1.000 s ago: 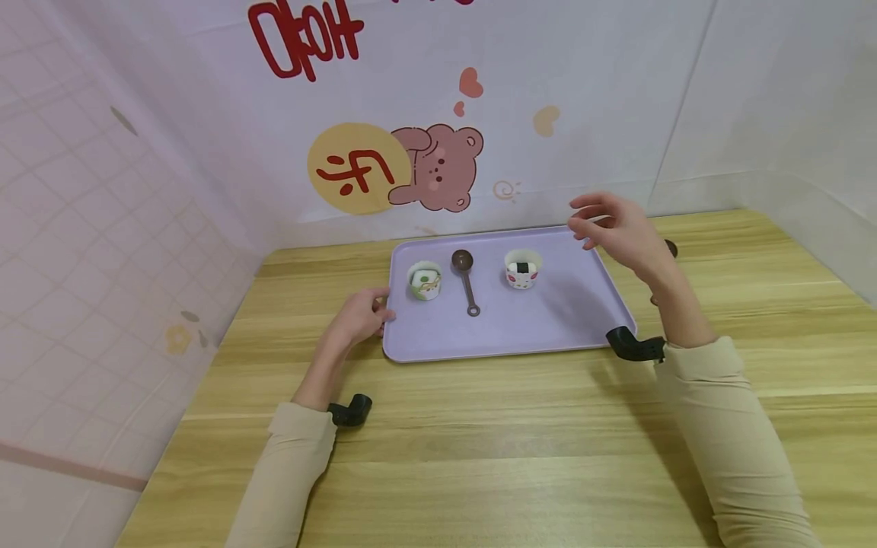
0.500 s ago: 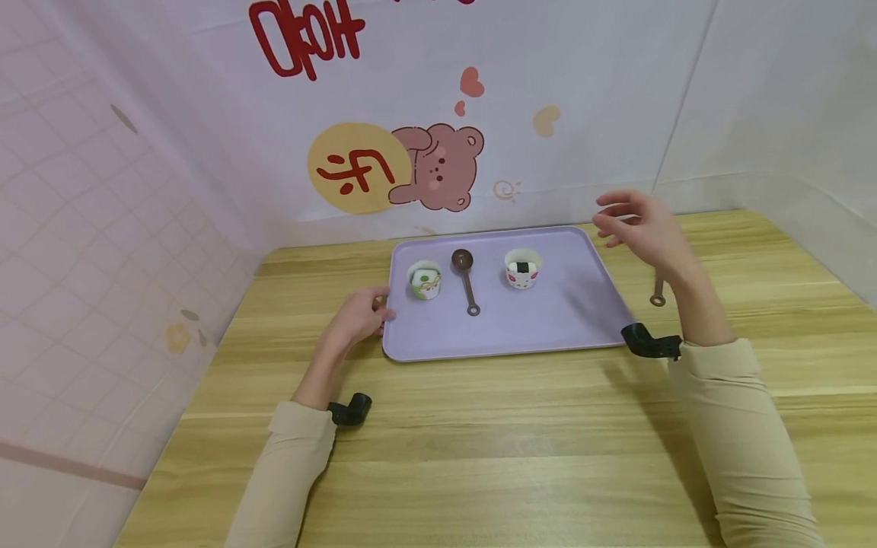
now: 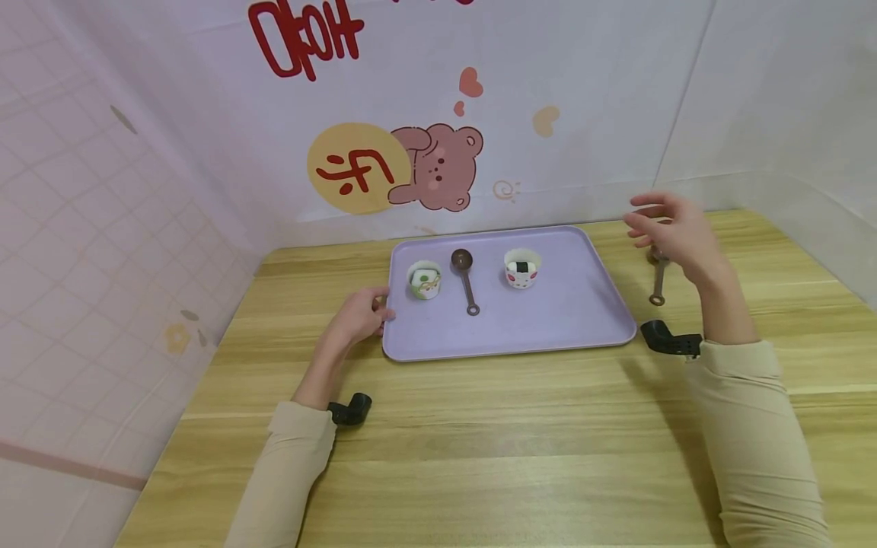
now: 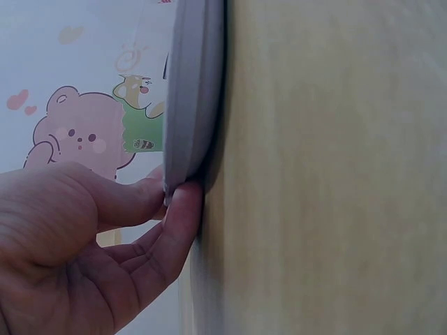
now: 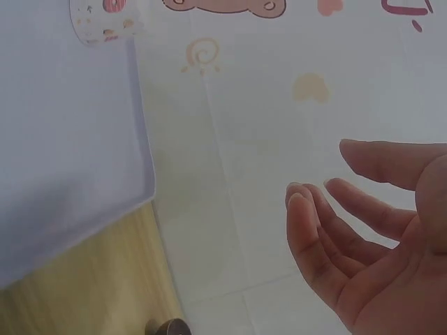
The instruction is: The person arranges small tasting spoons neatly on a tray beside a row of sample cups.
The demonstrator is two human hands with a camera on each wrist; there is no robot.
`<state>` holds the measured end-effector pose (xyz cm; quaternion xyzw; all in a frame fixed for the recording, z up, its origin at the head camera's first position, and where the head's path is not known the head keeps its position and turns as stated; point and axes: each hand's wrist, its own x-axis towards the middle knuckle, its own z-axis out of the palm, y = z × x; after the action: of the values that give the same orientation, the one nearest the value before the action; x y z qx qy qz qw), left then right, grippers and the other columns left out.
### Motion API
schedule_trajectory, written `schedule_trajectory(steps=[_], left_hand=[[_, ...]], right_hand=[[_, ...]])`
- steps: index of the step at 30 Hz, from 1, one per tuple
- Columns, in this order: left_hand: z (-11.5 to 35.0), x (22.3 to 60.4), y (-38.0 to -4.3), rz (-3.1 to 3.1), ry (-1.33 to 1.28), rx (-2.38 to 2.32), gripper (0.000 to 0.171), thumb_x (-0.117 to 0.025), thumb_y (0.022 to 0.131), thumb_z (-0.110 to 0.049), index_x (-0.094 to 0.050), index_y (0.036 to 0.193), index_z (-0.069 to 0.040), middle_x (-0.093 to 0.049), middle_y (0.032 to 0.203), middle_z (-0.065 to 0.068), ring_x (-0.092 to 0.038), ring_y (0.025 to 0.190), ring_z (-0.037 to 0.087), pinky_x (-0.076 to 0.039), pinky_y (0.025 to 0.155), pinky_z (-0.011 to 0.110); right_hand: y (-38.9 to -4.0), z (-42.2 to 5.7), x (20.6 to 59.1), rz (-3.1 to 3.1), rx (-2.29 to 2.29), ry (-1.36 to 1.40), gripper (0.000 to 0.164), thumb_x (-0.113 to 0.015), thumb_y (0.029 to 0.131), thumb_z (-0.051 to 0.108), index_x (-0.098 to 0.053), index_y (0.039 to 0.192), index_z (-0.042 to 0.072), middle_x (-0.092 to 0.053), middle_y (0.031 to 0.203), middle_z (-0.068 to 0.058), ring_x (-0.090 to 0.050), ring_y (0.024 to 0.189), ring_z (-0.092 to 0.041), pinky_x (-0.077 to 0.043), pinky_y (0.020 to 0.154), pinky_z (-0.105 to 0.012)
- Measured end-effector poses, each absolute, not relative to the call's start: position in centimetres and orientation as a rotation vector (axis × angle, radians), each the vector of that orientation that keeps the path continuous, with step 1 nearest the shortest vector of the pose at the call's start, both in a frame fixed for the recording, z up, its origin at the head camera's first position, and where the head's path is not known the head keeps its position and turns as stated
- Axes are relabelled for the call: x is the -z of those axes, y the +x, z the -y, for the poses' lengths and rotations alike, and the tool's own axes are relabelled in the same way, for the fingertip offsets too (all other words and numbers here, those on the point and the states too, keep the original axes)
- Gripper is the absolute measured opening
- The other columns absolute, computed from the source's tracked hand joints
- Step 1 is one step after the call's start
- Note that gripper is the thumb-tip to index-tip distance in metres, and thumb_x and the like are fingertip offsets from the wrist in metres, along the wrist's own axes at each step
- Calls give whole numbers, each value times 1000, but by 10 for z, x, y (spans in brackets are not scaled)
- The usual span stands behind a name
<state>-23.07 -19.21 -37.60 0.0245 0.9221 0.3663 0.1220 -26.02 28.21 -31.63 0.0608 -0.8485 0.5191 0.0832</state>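
Observation:
My left hand [image 3: 356,316] pinches the left edge of a lilac tray [image 3: 521,326]. In the left wrist view the thumb lies on the rim and the fingers curl under it. On the tray stand a green-patterned paper cup [image 3: 425,280] and a pink-patterned paper cup [image 3: 523,274] containing a white piece with a dark band. Between them lies a brown measuring spoon [image 3: 462,261]. To the right of the tray, my right hand [image 3: 678,236] hovers with loosely bent fingers, holding nothing. It partly covers a second brown measuring spoon [image 3: 658,285] on the table.
The wooden table [image 3: 493,457] runs up to a white backdrop [image 3: 603,68] printed with a bear and hearts. Black curved camera mounts [image 3: 352,411] sit on both wrists. Another pale printed sheet [image 3: 89,266] forms the left side.
My right hand has moved rightward from above the tray's far right corner to over the table, uncovering more of the second measuring spoon. My left hand and the tray have stayed in place.

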Motion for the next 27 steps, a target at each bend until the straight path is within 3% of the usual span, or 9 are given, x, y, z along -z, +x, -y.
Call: schedule_trajectory(steps=[11, 20, 27], left_hand=[[192, 378, -231, -2681, 66, -1090, 55, -61, 101, -5, -40, 152, 3, -63, 101, 19, -62, 78, 22, -54, 67, 28], [193, 378, -233, -2677, 51, -1082, 56, -60, 101, -5, -39, 152, 3, -63, 105, 20, -63, 81, 23, -55, 68, 28], [192, 378, -232, -2686, 55, -1060, 55, -60, 101, -5, -41, 152, 2, -64, 107, 20, -63, 82, 22, -55, 68, 27]], right_hand=[[-256, -307, 322, 2548, -1525, 82, 38, -62, 101, 25, -51, 133, 7, -57, 102, 18, -64, 75, 5, -54, 64, -16], [-255, -328, 329, 2569, -1576, -12, 28, -63, 100, 30, -50, 123, 18, -60, 87, 27, -65, 72, 3, -55, 67, -17], [-253, -338, 336, 2623, -1586, -64, 39, -60, 102, 29, -47, 130, 5, -59, 82, 29, -65, 70, 4, -56, 67, -18]])
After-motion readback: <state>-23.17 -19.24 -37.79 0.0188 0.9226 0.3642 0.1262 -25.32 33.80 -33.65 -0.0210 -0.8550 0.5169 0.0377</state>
